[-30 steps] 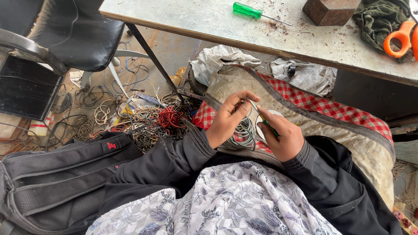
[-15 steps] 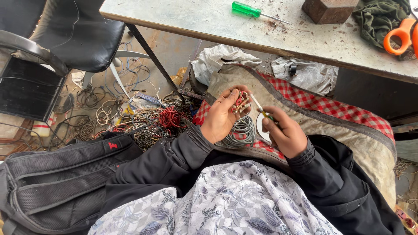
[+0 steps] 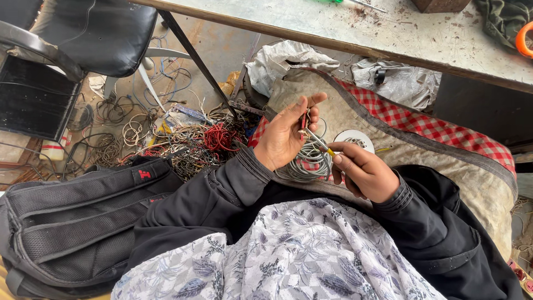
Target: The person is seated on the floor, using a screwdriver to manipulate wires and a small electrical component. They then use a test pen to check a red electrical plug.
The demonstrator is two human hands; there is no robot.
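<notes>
Head view: left hand [image 3: 286,133] has opened, pinching a red-handled tool [image 3: 305,123]; right hand [image 3: 363,172] stays closed on its yellow-tipped end [image 3: 330,150].

Location type: informal electrical repair or salvage workshop. Indicators: a scuffed, stained worktop [image 3: 388,33] littered with debris; a bare concrete floor [image 3: 216,50]; tangled wire heaps [image 3: 183,141] in red, brown and grey spread over that floor; a grey cable coil [image 3: 302,164] on a padded checked cloth [image 3: 438,125]; a worn black chair [image 3: 94,33]; a black backpack [image 3: 72,211]; crumpled rags [image 3: 283,58] under the worktop.
</notes>
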